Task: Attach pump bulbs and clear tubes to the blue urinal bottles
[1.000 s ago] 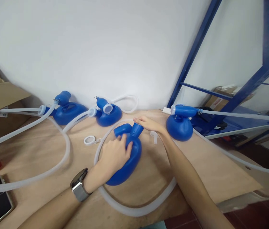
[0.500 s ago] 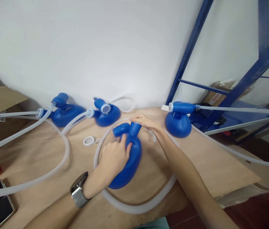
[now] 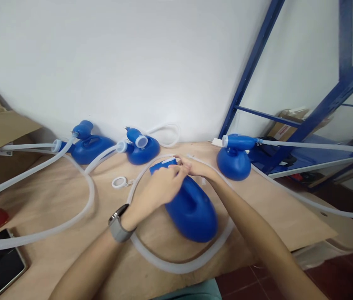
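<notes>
Blue bottle [image 3: 192, 210]: lay on its side on the wooden table [image 3: 54, 196], inside a loop of clear hose [image 3: 176, 266]. Left hand [image 3: 160, 187] and right hand [image 3: 195, 166] met at its neck, fingers pinched on the hose end there, apparently steadying the joint. Three more bottles stood behind it, near the wall.

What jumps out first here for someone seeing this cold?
The large blue plastic bottle with a moulded handle at the table's centre, both hands meeting at its neck: left hand, right hand. A translucent white silicone tube loops around it on the brown wooden table. Three similar blue bottles sit along the white wall, e.g. the right one.
</notes>
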Tool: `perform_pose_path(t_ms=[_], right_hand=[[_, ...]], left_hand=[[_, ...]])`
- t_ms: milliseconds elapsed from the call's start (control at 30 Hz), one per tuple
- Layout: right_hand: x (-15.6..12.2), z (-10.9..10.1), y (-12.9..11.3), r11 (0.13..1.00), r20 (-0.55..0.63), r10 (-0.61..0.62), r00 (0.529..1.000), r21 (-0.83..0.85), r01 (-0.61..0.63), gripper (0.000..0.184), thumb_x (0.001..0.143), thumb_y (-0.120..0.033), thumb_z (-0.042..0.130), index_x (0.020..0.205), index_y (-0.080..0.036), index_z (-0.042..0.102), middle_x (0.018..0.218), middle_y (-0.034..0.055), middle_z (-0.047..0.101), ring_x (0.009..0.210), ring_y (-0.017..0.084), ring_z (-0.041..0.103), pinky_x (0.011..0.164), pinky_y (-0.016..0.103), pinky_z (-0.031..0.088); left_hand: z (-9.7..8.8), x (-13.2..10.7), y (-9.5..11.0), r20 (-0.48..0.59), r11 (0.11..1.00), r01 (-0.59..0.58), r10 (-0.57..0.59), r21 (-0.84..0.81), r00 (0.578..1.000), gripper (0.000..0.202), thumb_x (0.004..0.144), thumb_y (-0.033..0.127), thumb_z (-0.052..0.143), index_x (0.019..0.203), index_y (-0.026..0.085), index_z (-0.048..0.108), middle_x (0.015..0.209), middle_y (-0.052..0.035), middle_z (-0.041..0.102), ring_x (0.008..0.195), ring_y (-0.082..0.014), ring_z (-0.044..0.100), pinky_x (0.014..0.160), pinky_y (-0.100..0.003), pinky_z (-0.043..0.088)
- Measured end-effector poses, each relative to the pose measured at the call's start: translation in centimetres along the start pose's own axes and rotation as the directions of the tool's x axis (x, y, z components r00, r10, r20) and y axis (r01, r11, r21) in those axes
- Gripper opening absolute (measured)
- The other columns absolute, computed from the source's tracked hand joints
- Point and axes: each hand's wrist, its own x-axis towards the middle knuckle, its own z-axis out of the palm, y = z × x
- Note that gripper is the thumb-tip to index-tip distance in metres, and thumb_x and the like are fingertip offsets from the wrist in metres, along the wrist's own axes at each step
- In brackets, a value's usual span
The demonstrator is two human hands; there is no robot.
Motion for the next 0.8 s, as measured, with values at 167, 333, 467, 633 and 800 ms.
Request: perform_pose_path(t_ms=[167,333,467,633,800], right_hand=[[-0.2,-1.0,-2.3,0.973,0.222,-0.224,0.949,-0.009,0.232,0.037,0.094,-0.044,0.07,0.124,-0.023,0.073,0.116,0.005,0.076,0.109,0.024,0.069,0.099,0.036,0.053],[-2.1,1.1,-4.3,0.92,0.21,-0.162,0.964,-0.322,0.225,0.066,0.093,-0.049,0.07,0.151,-0.022,0.055,0.138,0.0127,0.07,0.121,0.032,0.068,0.103,0.041,0.05],[-3.3,3.3,-4.9,0.816,0.136,-0.177,0.975,-0.534,0.222,0.068,0.087,-0.056,0.078,0.14,-0.018,0.059,0.106,0.0137,0.078,0.093,0.034,0.073,0.082,0.04,0.052],[-3.6,3.4,-5.2,0.699,0.186,-0.203,0.961,-0.66,0.275,0.063,0.09,-0.059,0.073,0.134,-0.015,0.065,0.103,0.0173,0.078,0.09,0.037,0.072,0.081,0.042,0.051],[-3.3,2.0,-4.8,0.776,0.241,-0.197,0.95,-0.554,0.301,0.088,0.088,-0.067,0.071,0.157,-0.018,0.048,0.127,0.0189,0.074,0.111,0.039,0.071,0.097,0.047,0.051]], left_hand=[[-1.4,1.7,-4.7,-0.102,0.998,0.0,-0.006,-0.055,0.995,0.043,0.1,0.053,0.05,0.086,0.018,0.071,0.09,-0.0086,0.074,0.083,-0.0237,0.066,0.071,-0.032,0.042],[0.6,1.6,-7.8,0.034,0.938,-0.064,0.08,-0.341,0.996,0.043,0.097,0.052,0.049,0.069,0.019,0.055,0.066,0.0009,0.057,0.064,-0.0149,0.049,0.061,-0.028,0.033],[1.7,0.9,-7.8,-0.008,0.938,-0.088,0.09,-0.336,0.996,0.048,0.098,0.05,0.047,0.062,0.021,0.039,0.06,0.0034,0.044,0.059,-0.0125,0.038,0.057,-0.03,0.026],[0.5,-0.1,-8.2,0.011,0.899,-0.084,0.099,-0.429,0.995,0.05,0.1,0.053,0.043,0.063,0.02,0.042,0.061,0.003,0.045,0.061,-0.013,0.041,0.06,-0.029,0.031],[-1.1,-1.9,-10.0,-0.08,0.914,-0.024,-0.009,-0.404,0.997,0.051,0.098,0.057,0.051,0.064,0.02,0.042,0.06,0.0045,0.04,0.06,-0.0116,0.036,0.058,-0.028,0.027]])
